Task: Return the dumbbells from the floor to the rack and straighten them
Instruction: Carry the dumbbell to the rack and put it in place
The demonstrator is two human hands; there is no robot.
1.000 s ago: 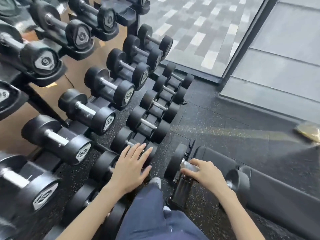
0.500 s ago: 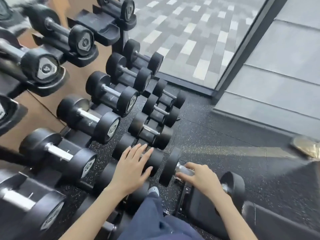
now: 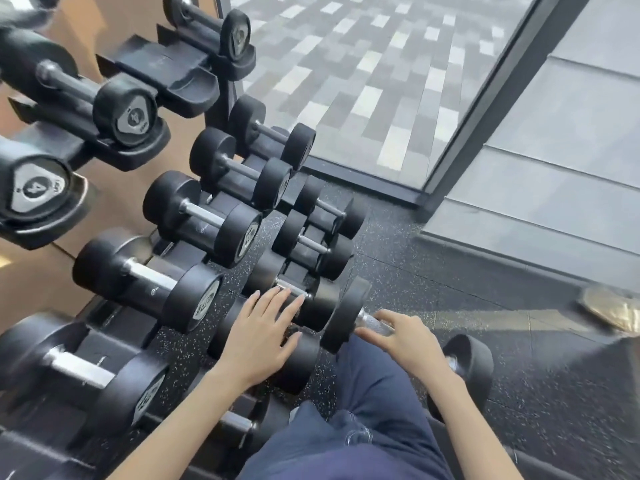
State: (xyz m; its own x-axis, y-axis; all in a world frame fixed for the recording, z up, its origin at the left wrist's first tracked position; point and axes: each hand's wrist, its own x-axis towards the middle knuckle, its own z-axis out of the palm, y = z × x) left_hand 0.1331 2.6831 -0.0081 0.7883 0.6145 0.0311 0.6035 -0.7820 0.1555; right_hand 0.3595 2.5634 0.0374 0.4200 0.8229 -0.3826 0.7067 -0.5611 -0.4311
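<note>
Presently, as I log it:
Right hand [image 3: 408, 344]: curled round the knurled chrome handle of a black round-headed dumbbell [image 3: 375, 323].
Held dumbbell: just in front of the black metal rack [image 3: 173, 71], bottom tier.
Left hand [image 3: 259, 336]: fingers straight, flat on a black racked dumbbell [image 3: 304, 362], bottom tier.

So the dumbbell [image 3: 375, 323] in the right hand [image 3: 408, 344] isn't lying across the bench end like it was a second ago. It's come up off the floor and now hangs over the person's navy trouser leg [image 3: 367, 393]. It's also swung in closer to the rack, and its inner head now sits just beside the bottom-row dumbbell [image 3: 301, 362] under the left hand [image 3: 259, 341].
</note>
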